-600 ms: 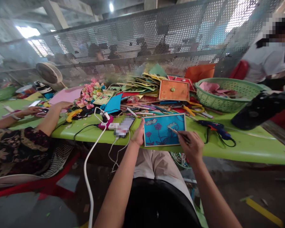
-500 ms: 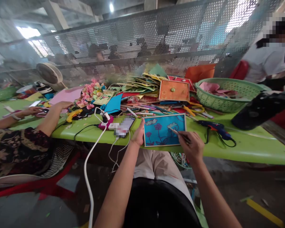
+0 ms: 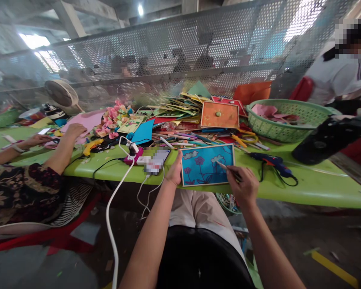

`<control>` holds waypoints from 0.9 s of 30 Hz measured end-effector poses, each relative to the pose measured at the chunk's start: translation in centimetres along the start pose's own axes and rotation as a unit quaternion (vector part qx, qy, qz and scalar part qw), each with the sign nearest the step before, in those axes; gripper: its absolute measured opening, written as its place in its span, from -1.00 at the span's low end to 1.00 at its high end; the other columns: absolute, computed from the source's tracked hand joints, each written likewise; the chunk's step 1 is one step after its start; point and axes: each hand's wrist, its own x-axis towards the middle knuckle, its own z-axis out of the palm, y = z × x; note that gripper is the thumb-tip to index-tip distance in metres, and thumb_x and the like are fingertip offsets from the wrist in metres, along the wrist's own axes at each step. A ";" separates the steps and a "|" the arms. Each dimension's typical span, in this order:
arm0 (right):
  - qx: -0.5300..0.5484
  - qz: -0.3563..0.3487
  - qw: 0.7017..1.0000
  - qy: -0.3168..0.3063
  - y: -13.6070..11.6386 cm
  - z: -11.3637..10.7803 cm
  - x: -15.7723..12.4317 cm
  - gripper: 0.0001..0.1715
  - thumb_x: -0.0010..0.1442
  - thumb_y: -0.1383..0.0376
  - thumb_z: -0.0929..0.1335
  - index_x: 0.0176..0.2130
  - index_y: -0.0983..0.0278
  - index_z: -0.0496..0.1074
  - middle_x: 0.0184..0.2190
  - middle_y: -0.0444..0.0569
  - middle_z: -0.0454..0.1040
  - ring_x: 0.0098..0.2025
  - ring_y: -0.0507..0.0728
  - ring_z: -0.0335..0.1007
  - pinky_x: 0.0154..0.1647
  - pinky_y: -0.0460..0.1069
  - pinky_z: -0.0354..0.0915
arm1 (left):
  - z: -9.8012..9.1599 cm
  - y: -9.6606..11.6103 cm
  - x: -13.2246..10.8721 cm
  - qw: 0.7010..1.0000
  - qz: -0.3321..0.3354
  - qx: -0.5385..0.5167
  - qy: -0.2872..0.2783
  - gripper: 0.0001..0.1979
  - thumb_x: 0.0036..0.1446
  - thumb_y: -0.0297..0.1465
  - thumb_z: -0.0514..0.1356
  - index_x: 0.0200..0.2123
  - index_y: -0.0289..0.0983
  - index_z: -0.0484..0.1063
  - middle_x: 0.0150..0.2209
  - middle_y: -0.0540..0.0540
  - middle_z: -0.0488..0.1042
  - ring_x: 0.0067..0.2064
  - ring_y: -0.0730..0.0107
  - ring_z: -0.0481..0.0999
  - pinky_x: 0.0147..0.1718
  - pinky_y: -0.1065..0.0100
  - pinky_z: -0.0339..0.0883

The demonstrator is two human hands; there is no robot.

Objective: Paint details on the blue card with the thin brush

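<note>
Blue card (image 3: 207,164) with drawn flowers and clouds lies flat near the front edge of the green worktop (image 3: 313,184). Left hand (image 3: 175,170) presses against its left edge, fingers together. Right hand (image 3: 243,185) pinches a thin tool (image 3: 225,167) whose tip touches the card's right side. Just right lies a glue gun (image 3: 273,162); a phone (image 3: 156,160) sits left.

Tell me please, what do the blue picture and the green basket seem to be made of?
The blue picture, steadied by the left hand while the right hand holds a thin tool on it, looks like matte paper or card: flat, thin, with cut-out flowers and a pale border. The green basket looks like moulded plastic, judging by its even colour and regular open lattice.
</note>
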 end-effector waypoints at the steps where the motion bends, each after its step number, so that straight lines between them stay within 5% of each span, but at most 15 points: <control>1: -0.003 0.006 1.000 0.010 0.0 0.0 0.0 -0.84 0.41 0.19 0.43 -0.19 0.15 0.64 -0.36 -0.06 0.67 -0.33 0.19 0.52 -0.21 0.09 0.35 | 0.0 0.0 0.0 1.000 0.001 -0.003 0.000 -0.29 0.46 0.10 0.22 0.51 -0.09 0.40 0.23 -0.18 0.68 0.31 -0.19 0.64 0.37 -0.17 0.49; 7: -0.010 0.056 0.996 0.061 0.1 0.2 -0.1 -0.83 0.39 0.17 0.44 -0.20 0.18 0.63 -0.34 -0.02 0.68 -0.28 0.21 0.53 -0.20 0.09 0.33 | 0.1 0.1 0.0 1.000 -0.001 -0.002 -0.011 -0.26 0.44 0.13 0.24 0.49 -0.15 0.43 0.19 -0.20 0.71 0.31 -0.20 0.64 0.35 -0.17 0.50; 23: 0.010 0.022 1.000 0.017 -0.1 0.1 0.1 -0.87 0.39 0.20 0.44 -0.19 0.15 0.63 -0.35 -0.05 0.66 -0.30 0.20 0.53 -0.20 0.09 0.34 | 0.0 0.0 0.1 0.999 -0.020 -0.031 -0.007 -0.27 0.46 0.11 0.22 0.50 -0.16 0.41 0.21 -0.23 0.69 0.31 -0.17 0.64 0.35 -0.15 0.51; 27: -0.006 0.041 0.998 0.047 0.0 0.2 0.1 -0.84 0.41 0.18 0.43 -0.20 0.16 0.63 -0.34 -0.03 0.67 -0.29 0.21 0.54 -0.20 0.10 0.36 | 0.1 0.0 0.1 0.999 -0.023 -0.027 -0.003 -0.26 0.46 0.11 0.22 0.49 -0.20 0.43 0.21 -0.25 0.69 0.30 -0.19 0.64 0.36 -0.17 0.50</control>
